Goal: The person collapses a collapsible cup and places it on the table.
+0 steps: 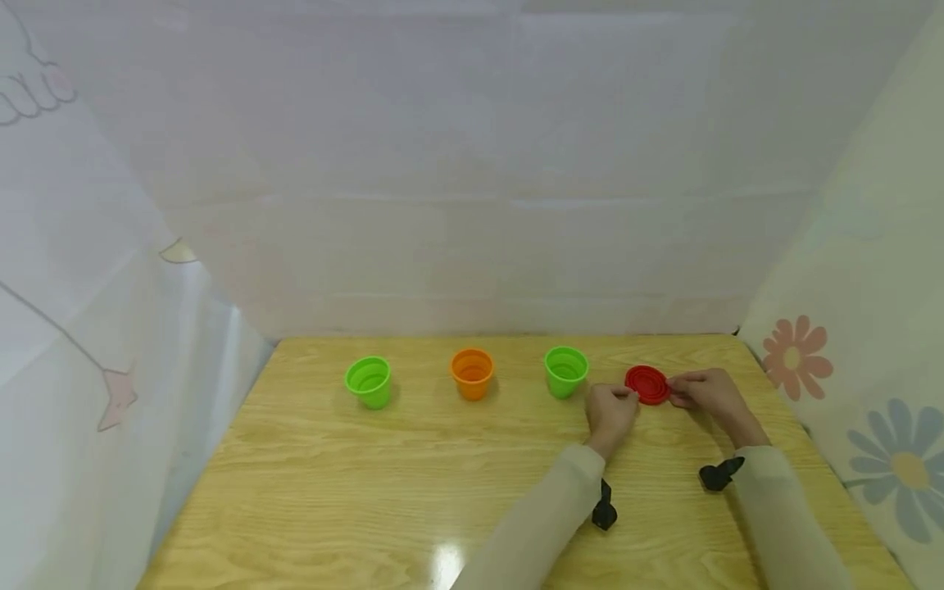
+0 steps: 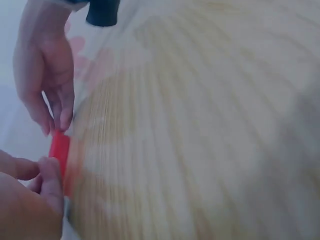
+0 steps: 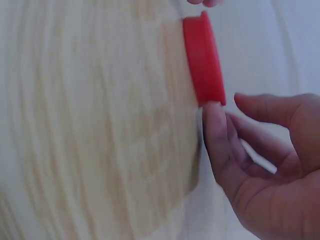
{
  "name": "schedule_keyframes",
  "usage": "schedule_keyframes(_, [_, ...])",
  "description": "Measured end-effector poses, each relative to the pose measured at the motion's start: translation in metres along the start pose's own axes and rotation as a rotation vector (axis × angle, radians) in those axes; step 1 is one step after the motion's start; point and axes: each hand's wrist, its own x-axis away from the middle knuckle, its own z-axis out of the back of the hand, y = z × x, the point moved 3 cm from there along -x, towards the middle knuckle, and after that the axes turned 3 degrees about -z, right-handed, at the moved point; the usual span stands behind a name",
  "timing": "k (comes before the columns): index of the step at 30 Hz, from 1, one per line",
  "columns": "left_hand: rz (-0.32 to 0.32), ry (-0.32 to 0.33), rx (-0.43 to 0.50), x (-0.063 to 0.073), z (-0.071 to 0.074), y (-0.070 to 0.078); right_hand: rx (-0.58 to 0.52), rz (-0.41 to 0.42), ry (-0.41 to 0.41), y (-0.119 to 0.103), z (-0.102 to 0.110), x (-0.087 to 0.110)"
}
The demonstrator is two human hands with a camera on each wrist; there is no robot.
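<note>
A red collapsible cup, folded into a flat ringed disc, rests on the wooden table. My left hand is at its left edge, fingers bent and thumb near the index finger. In the left wrist view that thumb overlaps the red side; the right wrist view has a thin gap between those fingertips and the cup. Whether the left hand grips it is unclear. On the other side my right hand touches the cup's edge with extended fingers. Its thumb stands off the cup in the right wrist view.
Left of the red cup stand three unfolded cups in a row: a green cup, an orange cup and another green cup. Pale printed sheets hang behind and beside the wooden table.
</note>
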Motion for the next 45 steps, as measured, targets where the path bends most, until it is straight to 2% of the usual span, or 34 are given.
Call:
schedule_keyframes(4, [-0.060,-0.122,-0.127,0.011,0.007,0.012,0.012,0.038,0.053,-0.006,0.004,0.007])
schedule_keyframes(6, [-0.106,-0.218,-0.183,0.015,0.013,0.020,0.003,0.065,0.075,-0.012,0.004,0.012])
schedule_keyframes(7, [-0.132,-0.284,-0.206,0.017,0.017,0.024,-0.007,0.080,0.081,-0.016,0.004,0.014])
schedule_keyframes(12, [-0.284,-0.728,-0.296,0.019,0.051,0.042,-0.085,0.154,0.062,-0.033,-0.009,0.023])
schedule_keyframes(13, [-0.302,-0.789,-0.303,0.018,0.060,0.044,-0.095,0.166,0.053,-0.037,-0.012,0.025])
schedule_keyframes(14, [-0.314,-0.822,-0.313,0.016,0.069,0.047,-0.099,0.178,0.043,-0.040,-0.016,0.027])
schedule_keyframes(15, [-0.332,-0.830,-0.316,0.013,0.079,0.049,-0.090,0.186,0.035,-0.044,-0.019,0.029])
schedule_keyframes(17, [-0.349,-0.777,-0.332,0.008,0.100,0.050,-0.042,0.201,0.027,-0.051,-0.028,0.032])
schedule_keyframes(22, [-0.367,-0.536,-0.360,-0.004,0.144,0.044,0.071,0.216,-0.003,-0.062,-0.047,0.037])
schedule_keyframes(25, [-0.375,-0.421,-0.338,-0.008,0.159,0.038,0.064,0.236,-0.042,-0.064,-0.059,0.035])
schedule_keyframes(28, [-0.380,-0.338,-0.319,-0.012,0.169,0.030,0.057,0.264,-0.078,-0.065,-0.071,0.032])
schedule_keyframes(32, [-0.349,-0.307,-0.314,-0.016,0.176,0.020,0.082,0.284,-0.115,-0.065,-0.085,0.027])
schedule_keyframes(37, [-0.270,-0.286,-0.269,-0.021,0.179,0.013,0.075,0.300,-0.145,-0.069,-0.096,0.021])
schedule_keyframes(40, [-0.236,-0.261,-0.234,-0.026,0.178,0.012,0.064,0.310,-0.158,-0.072,-0.099,0.017])
schedule_keyframes(45, [-0.204,-0.277,-0.228,-0.035,0.171,0.005,0.026,0.302,-0.179,-0.073,-0.105,0.009])
